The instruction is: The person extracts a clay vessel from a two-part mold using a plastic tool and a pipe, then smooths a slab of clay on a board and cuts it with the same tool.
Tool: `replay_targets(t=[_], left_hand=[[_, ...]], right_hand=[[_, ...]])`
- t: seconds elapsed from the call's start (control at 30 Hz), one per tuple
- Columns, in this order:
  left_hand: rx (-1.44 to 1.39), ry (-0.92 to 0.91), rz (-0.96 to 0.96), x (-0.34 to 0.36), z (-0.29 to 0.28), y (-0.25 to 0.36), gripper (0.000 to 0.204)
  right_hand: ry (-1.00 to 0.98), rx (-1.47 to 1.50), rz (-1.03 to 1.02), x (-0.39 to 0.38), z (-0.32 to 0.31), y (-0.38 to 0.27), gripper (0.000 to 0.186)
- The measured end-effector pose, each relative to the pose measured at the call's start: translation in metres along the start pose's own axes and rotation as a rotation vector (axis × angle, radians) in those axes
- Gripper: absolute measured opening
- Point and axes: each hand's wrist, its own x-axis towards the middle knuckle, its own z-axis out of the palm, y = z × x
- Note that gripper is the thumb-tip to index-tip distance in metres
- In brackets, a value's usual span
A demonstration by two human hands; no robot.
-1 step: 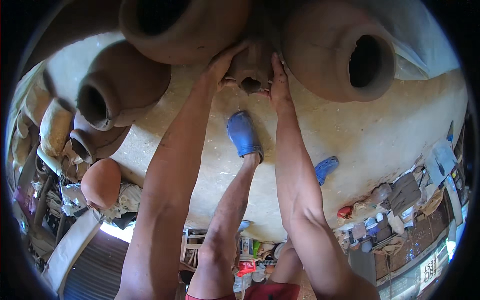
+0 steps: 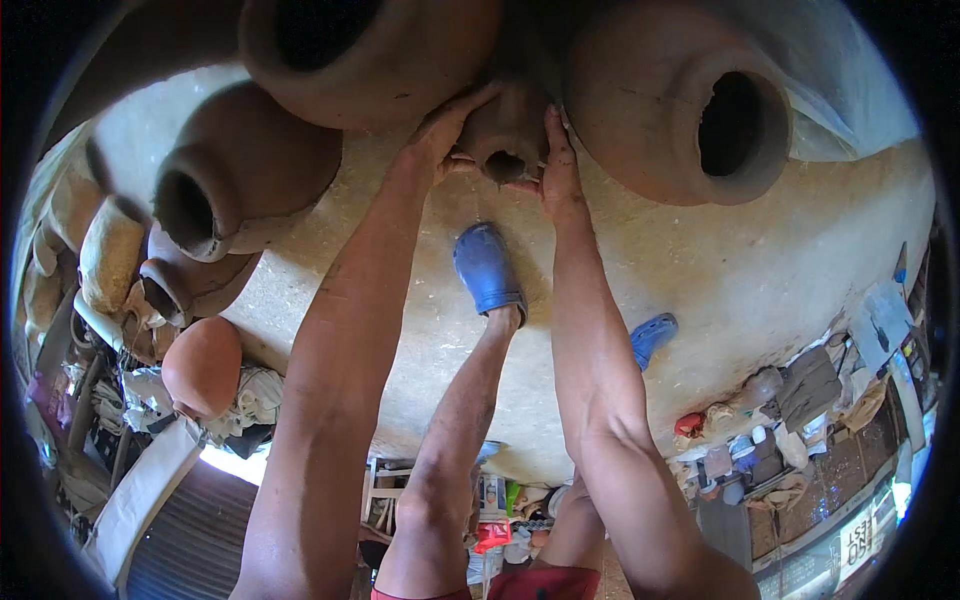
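Between my two hands is a small brown clay pot [image 2: 510,115], its narrow mouth with an uneven lip facing me. My left hand [image 2: 447,130] grips its left side, fingers curling below the rim. On the opposite side, my right hand [image 2: 560,165] holds it with the thumb along the wall and fingertips under the lip. A big round clay pot [image 2: 640,110] with a wide dark mouth lies close to my right hand. Above my left hand rests another large clay pot [image 2: 420,70]. The far end of the small pot is in shadow.
More clay pots [image 2: 270,150] lie at the left, with an orange rounded pot [image 2: 203,365] nearer me. My foot in a blue clog [image 2: 485,265] stands on the pale floor [image 2: 430,350] below the pots. Cloths and mixed items [image 2: 790,430] crowd the right edge. Plastic sheeting [image 2: 830,110] hangs behind the right pot.
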Motion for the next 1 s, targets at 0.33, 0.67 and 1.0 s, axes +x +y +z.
replay_targets(t=[0.33, 0.67, 1.0], left_hand=[[0.044, 0.023, -0.019, 0.000, -0.002, 0.003, 0.090], [-0.047, -0.008, 0.072, -0.012, 0.003, -0.003, 0.083], [-0.345, 0.145, 0.130, -0.095, 0.016, -0.099, 0.073]], right_hand=[[-0.056, -0.012, 0.008, 0.016, -0.001, 0.004, 0.095], [-0.093, -0.035, -0.031, 0.024, -0.009, 0.010, 0.093], [0.003, -0.459, -0.142, -0.078, -0.097, 0.094, 0.076]])
